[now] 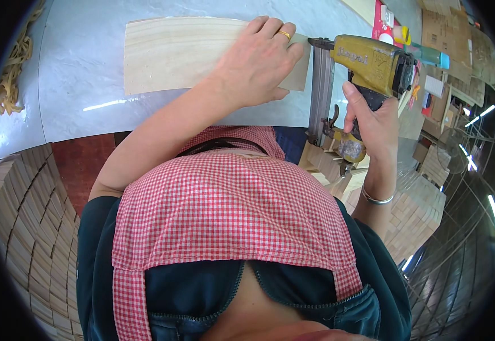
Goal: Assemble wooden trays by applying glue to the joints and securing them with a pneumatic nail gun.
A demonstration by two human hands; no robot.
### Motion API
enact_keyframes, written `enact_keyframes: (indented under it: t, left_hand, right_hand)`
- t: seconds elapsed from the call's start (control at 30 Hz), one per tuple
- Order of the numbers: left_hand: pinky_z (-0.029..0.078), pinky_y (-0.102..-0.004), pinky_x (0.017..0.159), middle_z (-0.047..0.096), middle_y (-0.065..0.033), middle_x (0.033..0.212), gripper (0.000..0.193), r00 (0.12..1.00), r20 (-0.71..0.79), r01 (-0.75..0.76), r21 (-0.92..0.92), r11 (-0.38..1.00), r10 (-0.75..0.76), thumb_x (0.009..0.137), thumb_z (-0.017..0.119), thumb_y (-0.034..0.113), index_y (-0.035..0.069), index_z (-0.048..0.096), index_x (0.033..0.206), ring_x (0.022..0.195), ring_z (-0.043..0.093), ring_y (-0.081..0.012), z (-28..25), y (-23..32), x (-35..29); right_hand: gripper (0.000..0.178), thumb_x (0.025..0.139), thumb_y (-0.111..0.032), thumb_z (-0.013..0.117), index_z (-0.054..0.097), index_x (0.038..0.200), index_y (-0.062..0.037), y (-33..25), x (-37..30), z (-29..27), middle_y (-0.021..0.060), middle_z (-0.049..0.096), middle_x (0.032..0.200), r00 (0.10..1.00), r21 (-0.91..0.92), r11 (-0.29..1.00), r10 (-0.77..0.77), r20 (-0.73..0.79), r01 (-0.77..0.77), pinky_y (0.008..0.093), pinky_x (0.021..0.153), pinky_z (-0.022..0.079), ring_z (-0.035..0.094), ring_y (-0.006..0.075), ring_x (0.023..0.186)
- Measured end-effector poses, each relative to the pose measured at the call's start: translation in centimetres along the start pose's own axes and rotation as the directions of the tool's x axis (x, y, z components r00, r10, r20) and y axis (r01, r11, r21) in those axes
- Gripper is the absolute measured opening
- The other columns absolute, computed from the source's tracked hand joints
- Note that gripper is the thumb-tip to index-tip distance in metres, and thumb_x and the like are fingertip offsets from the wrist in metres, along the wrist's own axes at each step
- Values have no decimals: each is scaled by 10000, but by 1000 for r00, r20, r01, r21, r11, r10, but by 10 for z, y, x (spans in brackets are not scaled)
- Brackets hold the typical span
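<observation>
1. At a workbench, my left hand (257,62) lies flat and open on the right end of a thin pale wooden panel (173,54), fingers spread over its far edge, pressing rather than gripping.

2. My right hand (372,116) is closed around the handle of a yellow pneumatic nail gun (367,62), forefinger up near the trigger; the tool's long grey magazine (320,91) hangs down just right of the panel's right edge.

3. The panel rests on a glossy grey-white tabletop (77,74), towards its far side, with the gun's nose close to, or touching, the panel's end; I cannot tell which.

4. No nail heads or joined pieces show on the panel, so I judge the fastening not yet begun or barely started here.

5. Stacks of small wooden slats (26,227) fill the near left, more wooden blocks (418,210) sit at the near right, and a heap of rubber bands (14,62) lies at the far left.
</observation>
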State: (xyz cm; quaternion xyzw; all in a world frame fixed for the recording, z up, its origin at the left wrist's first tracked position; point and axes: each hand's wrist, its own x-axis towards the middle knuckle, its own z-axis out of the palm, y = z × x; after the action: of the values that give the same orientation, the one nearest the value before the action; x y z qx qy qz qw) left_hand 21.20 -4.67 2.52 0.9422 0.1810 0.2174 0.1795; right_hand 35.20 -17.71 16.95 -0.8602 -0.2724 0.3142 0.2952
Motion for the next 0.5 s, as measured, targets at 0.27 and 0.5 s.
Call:
enact_keyframes:
  t: [0.27,0.5]
  left_hand:
    - [343,-473,1141,576,-129,1310,703,999,-23,-35,11,999,35,632,886,463,88,611,1160,1222,508,-295,-3,-3,-6]
    - [314,-501,1154,528,-229,1334,811,985,147,55,201,978,-86,686,824,430,-24,555,1302,1311,445,-386,-112,-72,-74]
  right_hand:
    - [219,910,-182,753,684,898,25,-2,-1,-2,9,572,553,1000,-44,999,-6,15,7,215,408,391,496,92,414]
    - [209,913,-180,749,684,894,17,13,-23,-12,9,570,560,1000,-62,998,25,-17,-26,216,420,399,497,91,424]
